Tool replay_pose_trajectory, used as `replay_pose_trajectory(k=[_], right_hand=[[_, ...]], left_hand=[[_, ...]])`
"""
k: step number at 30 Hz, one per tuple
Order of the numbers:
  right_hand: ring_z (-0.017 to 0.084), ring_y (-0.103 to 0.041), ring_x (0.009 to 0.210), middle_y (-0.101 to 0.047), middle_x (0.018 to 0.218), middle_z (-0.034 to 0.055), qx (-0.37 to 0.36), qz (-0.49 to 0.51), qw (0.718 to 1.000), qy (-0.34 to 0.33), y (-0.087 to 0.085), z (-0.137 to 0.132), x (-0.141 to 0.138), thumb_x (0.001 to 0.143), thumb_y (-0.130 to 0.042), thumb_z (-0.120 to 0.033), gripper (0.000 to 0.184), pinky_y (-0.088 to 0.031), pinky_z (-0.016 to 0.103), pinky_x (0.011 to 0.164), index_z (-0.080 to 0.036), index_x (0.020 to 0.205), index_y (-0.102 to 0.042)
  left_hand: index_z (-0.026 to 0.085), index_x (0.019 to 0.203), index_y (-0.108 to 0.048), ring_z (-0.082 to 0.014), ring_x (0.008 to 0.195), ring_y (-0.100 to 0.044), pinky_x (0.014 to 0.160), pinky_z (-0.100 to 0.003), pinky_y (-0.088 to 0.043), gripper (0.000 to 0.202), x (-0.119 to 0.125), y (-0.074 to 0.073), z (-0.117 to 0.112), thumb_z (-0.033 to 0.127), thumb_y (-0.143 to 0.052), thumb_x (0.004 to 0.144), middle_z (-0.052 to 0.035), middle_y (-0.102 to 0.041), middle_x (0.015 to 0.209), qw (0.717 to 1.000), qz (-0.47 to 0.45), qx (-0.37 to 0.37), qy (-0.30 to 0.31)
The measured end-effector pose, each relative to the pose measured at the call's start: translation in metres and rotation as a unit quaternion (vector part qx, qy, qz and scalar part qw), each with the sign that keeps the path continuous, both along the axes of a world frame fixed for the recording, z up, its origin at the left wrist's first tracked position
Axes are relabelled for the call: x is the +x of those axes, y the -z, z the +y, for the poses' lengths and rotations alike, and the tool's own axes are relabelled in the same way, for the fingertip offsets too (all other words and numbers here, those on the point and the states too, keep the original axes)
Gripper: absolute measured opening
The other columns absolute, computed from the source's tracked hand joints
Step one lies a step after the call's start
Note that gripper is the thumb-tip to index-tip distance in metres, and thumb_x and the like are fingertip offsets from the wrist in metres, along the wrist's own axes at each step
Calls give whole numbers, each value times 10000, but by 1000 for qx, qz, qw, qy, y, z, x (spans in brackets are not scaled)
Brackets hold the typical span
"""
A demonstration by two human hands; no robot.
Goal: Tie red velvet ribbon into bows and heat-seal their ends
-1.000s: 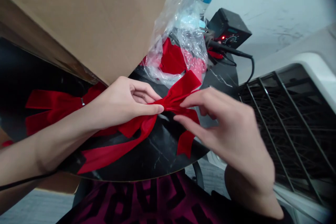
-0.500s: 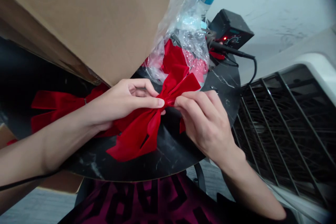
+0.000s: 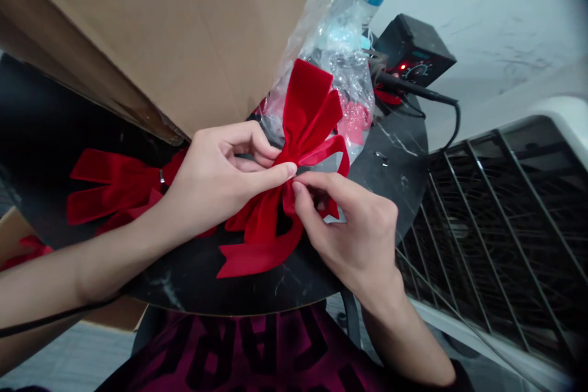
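A red velvet bow (image 3: 301,128) stands on the black marble table, its loops rising upward and a wide tail lying below. My left hand (image 3: 225,174) pinches its gathered centre between thumb and fingers. My right hand (image 3: 349,236) grips the centre from the lower right, with thumb and forefinger in among the folds. Part of the knot is hidden by my fingers. Another red velvet bow (image 3: 114,187) lies beside my left wrist, a small metal piece showing on it.
A large cardboard box (image 3: 138,30) overhangs the upper left. Behind the bow is a clear plastic bag (image 3: 344,61) with red material inside. A black soldering station (image 3: 413,49) with a lit red light stands behind it. A metal wire rack (image 3: 505,239) fills the right.
The bow's loops now stand more upright, and its tail has swung toward the lower middle. My right hand has moved closer to the knot and pinches lower. The view has shifted slightly.
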State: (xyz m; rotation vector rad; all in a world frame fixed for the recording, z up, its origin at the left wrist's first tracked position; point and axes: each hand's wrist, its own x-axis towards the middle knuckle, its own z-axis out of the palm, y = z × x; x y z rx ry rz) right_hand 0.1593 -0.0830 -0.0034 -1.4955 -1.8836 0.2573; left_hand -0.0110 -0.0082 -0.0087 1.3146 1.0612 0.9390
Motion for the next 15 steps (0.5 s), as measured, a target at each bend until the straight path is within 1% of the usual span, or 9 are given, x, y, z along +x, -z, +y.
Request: replay_pose_trajectory(k=[2, 4, 6, 8, 10, 12, 14, 15], right_hand=[[109, -694, 692, -775, 836, -7, -22, 24, 999, 23, 1, 2, -3, 1008, -613, -200, 116, -575, 237, 727, -203, 988, -727], [94, -663, 625, -744, 774, -15, -68, 102, 992, 41, 4, 3, -4, 1011, -615, -240, 130, -545, 208, 625, -194, 965, -728], [87, -639, 590, -720, 742, -19, -135, 209, 968, 42, 9, 2, -5, 1009, -633, -290, 155, -506, 190, 547, -186, 960, -737], [99, -654, 624, -727, 767, -8, -187, 278, 941, 33, 13, -2, -2, 999, -657, -323, 168, -511, 191, 557, -181, 993, -747], [115, -679, 668, -736, 788, -1, -239, 274, 932, 8, 11, -8, 6, 991, -667, -303, 157, -543, 205, 604, -187, 1058, -749], [126, -702, 664, -738, 768, -4, -318, 230, 919, -44, 3, -12, 22, 985, -666, -262, 164, -568, 211, 609, -199, 1111, -750], [129, -708, 602, -751, 753, 3, -370, 213, 902, -62, -8, -13, 41, 974, -689, -278, 174, -568, 203, 542, -198, 1113, -755], [130, -702, 563, -755, 743, 11, -371, 221, 901, -48, -14, -12, 48, 966, -710, -313, 176, -556, 198, 499, -190, 1082, -762]], left_hand=[[216, 749, -689, -151, 735, -758, 715, -237, -640, 243, -1, 1, -1, 191, -926, 702, 38, -754, 766, 1000, -15, 7, -6], [217, 771, -707, -127, 728, -750, 706, -204, -628, 222, -2, 2, -1, 164, -916, 718, 45, -757, 767, 999, -45, 2, -11], [209, 794, -715, -120, 714, -748, 689, -187, -620, 208, -3, 3, 0, 163, -908, 731, 39, -761, 770, 998, -58, -17, -13], [200, 835, -712, -136, 704, -756, 674, -198, -622, 222, -2, 4, 0, 181, -907, 732, 22, -764, 770, 998, -43, -47, 4], [207, 909, -682, -140, 679, -750, 662, -200, -619, 304, -2, 4, 1, 170, -913, 716, 28, -746, 744, 997, -36, -62, 36], [235, 991, -630, -127, 668, -728, 647, -186, -603, 410, -3, 4, 2, 141, -913, 709, 54, -707, 735, 995, -47, -50, 69], [248, 1003, -613, -119, 703, -703, 664, -184, -598, 420, -5, 4, 3, 134, -905, 724, 57, -665, 778, 994, -60, -12, 88], [242, 981, -633, -121, 730, -695, 684, -191, -602, 363, -6, 5, 3, 149, -894, 746, 44, -652, 811, 993, -62, 6, 98]])
